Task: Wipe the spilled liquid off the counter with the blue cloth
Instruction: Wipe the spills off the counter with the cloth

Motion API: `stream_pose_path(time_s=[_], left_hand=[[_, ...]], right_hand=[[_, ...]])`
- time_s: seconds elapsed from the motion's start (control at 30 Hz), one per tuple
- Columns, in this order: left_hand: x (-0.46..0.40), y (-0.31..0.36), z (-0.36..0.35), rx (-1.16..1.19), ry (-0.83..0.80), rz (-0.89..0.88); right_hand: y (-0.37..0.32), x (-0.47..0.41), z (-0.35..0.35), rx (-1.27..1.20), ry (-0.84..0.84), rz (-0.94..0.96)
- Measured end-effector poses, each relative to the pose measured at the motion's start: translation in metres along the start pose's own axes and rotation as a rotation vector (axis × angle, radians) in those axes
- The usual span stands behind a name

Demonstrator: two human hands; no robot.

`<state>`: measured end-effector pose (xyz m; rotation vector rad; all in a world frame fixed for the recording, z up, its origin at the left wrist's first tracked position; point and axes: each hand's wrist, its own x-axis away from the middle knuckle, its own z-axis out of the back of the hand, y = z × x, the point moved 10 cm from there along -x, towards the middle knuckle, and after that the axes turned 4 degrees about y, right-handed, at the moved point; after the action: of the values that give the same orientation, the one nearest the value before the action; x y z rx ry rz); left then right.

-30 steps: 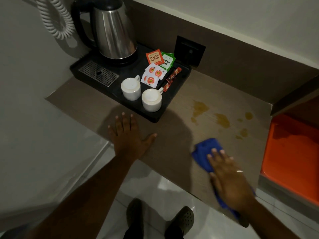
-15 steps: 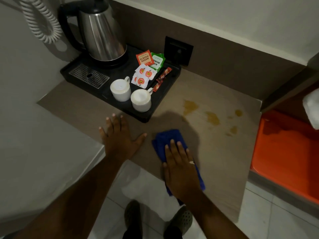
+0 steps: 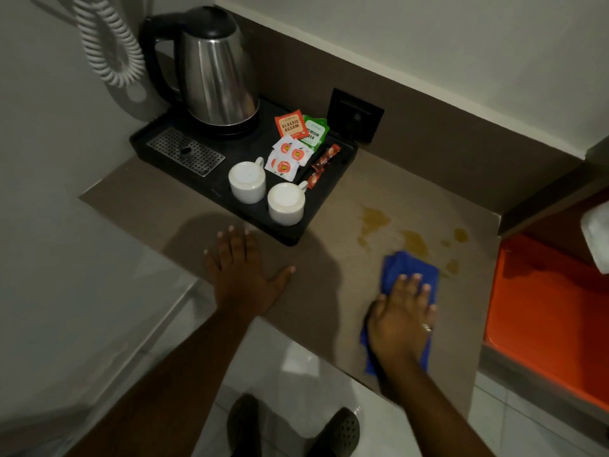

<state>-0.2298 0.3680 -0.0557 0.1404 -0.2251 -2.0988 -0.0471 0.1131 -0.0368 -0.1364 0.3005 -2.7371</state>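
Note:
The blue cloth (image 3: 410, 267) lies flat on the brown counter (image 3: 339, 278), and my right hand (image 3: 400, 319) presses down on it, fingers spread over its near half. The cloth's far edge touches one of the amber spill patches (image 3: 414, 241). A bigger amber patch (image 3: 374, 219) sits beyond it, and small drops (image 3: 460, 235) lie to the right. My left hand (image 3: 242, 275) rests palm down on the counter, fingers apart, just in front of the black tray.
A black tray (image 3: 324, 206) at the back left holds a steel kettle (image 3: 217, 70), two upturned white cups (image 3: 285, 202) and tea sachets (image 3: 291, 125). An orange surface (image 3: 547, 311) borders the counter on the right. A coiled white cord (image 3: 108, 41) hangs on the wall.
My right hand has slid the cloth from beside the left hand back to the right, up to the spill's near edge. The left hand has stayed planted.

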Motion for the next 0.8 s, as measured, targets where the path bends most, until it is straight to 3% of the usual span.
stream_pose_path(time_s=[0.1, 0.17, 0.23, 0.33, 0.4, 0.47, 0.53, 0.6, 0.7, 0.8], left_hand=[[0.0, -0.001, -0.001, 0.01, 0.002, -0.005], [0.0, -0.002, -0.001, 0.014, 0.003, -0.016], [-0.001, -0.002, -0.001, 0.01, 0.003, -0.026], [-0.001, -0.003, -0.004, 0.02, -0.008, -0.028], [-0.001, -0.001, -0.005, 0.018, -0.003, -0.037], [-0.002, -0.001, -0.006, 0.012, 0.004, -0.04], [-0.003, 0.0, -0.005, 0.013, 0.007, -0.035], [-0.005, -0.002, -0.003, 0.036, 0.009, -0.005], [-0.009, -0.001, 0.0, 0.075, 0.016, 0.049], [-0.011, 0.0, 0.001, 0.066, 0.02, 0.077]], right_hand=[[-0.034, 0.044, -0.017, 0.062, -0.112, 0.382], [0.0, 0.05, -0.011, 0.064, -0.155, 0.478], [0.055, 0.033, 0.007, 0.04, -0.101, 0.38], [0.107, -0.006, 0.024, 0.068, 0.015, 0.019], [0.097, -0.021, 0.025, 0.076, 0.069, -0.229], [0.058, -0.027, 0.017, 0.021, 0.064, -0.328], [0.001, -0.021, 0.001, -0.008, 0.056, -0.173], [-0.05, 0.005, -0.015, 0.015, 0.04, 0.107], [-0.053, 0.042, -0.017, 0.037, -0.066, 0.436], [0.025, 0.03, -0.001, 0.018, -0.086, 0.353]])
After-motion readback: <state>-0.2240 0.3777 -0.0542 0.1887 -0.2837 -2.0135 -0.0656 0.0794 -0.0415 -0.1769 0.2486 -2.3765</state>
